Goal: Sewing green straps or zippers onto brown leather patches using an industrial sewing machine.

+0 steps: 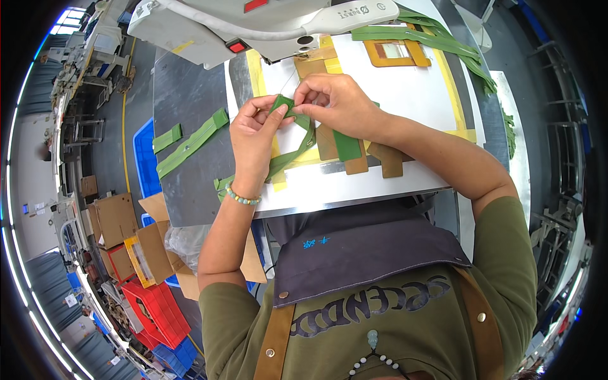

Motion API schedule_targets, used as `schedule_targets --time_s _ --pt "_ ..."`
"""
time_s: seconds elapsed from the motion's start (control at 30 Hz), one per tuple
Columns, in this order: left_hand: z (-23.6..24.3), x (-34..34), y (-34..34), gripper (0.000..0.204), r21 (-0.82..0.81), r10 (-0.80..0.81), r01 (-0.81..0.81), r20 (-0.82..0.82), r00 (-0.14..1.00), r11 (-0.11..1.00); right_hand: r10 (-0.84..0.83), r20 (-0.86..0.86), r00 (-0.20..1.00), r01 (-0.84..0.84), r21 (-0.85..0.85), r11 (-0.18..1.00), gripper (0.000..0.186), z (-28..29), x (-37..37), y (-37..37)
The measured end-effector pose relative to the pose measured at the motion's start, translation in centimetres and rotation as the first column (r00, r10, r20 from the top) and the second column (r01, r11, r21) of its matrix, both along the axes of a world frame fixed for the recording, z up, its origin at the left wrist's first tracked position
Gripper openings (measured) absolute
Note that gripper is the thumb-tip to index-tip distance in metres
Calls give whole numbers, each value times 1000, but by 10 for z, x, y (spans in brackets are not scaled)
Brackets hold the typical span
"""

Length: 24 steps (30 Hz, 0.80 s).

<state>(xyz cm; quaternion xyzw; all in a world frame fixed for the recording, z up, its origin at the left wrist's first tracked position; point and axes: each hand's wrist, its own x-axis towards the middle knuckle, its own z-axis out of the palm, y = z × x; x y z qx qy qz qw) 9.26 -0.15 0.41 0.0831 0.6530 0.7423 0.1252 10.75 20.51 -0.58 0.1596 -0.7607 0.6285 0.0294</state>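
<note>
Pinching the folded end of a green strip [284, 99] between thumb and fingers, the left hand [253, 130] is at the upper middle of the frame, over the counter [190, 79]. The right hand [342, 104] meets it from the right, thumb and fingertips brought together at the strip's edge; whether they grip the fabric or something finer, I cannot tell. From the fingers the strip trails down and toward the left, under the left wrist, which wears a beaded bracelet [243, 199].

Just above the hands is the pale sewing machine [209, 31]. Below the right hand, a green piece [347, 147] lies among brown pieces [392, 159] on a white sheet [361, 76] edged with yellow tape [453, 88]. More green strips [424, 39] run across the upper right, beside a brown frame [375, 56]. Two short green lengths [195, 144] lie left of the hands. A blue bin [145, 158] shows past the counter's left edge.
</note>
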Motion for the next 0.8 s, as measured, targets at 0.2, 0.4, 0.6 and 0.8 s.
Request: schedule_targets --time_s 0.2,0.4,0.6,0.8 --pt "-1 0 -3 15 -177 -17 11 -29 999 984 -12 24 1000 11 38 999 8 9 3 1" --pt "3 -5 -7 14 -287 -116 86 -89 989 954 -51 122 991 56 -37 998 10 2 -3 1" --pt "-2 -4 -7 16 -257 -128 100 -96 987 961 -80 205 975 89 -36 995 10 6 -5 3" --pt "4 -1 -5 14 -300 -124 89 -100 987 950 -90 210 974 100 -40 994 10 4 -6 3"
